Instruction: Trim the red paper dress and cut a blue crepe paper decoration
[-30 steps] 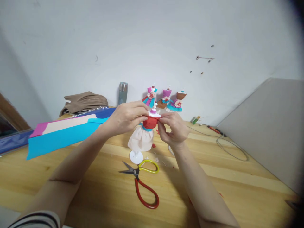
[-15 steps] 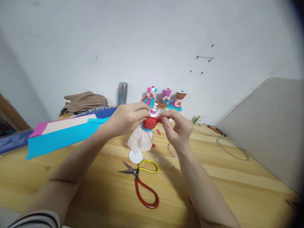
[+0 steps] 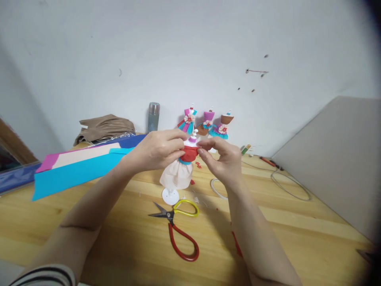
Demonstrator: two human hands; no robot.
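Observation:
A small white dress form stands on a round white base (image 3: pixel 170 196), wearing a red paper top (image 3: pixel 189 154), a thin blue waistband and a pale gathered skirt (image 3: pixel 176 174). From the left, my left hand (image 3: pixel 160 147) pinches the red top. On the other side my right hand (image 3: pixel 222 157) pinches the top's right edge between thumb and forefinger. In front of the base lie scissors (image 3: pixel 169 215) with parted blades, one yellow handle and one red.
Three dressed forms (image 3: pixel 208 121) and a flask (image 3: pixel 153 117) stand by the wall. Coloured sheets (image 3: pixel 80 169) and brown cloth (image 3: pixel 105 128) lie left. Red scraps, a white ring (image 3: pixel 216 188) and a cable (image 3: pixel 290 191) are on the table (image 3: pixel 285 238).
My right hand has shifted slightly left and closer to the form. The red top's right edge now sits nearer the body. A red piece shows beside my right forearm.

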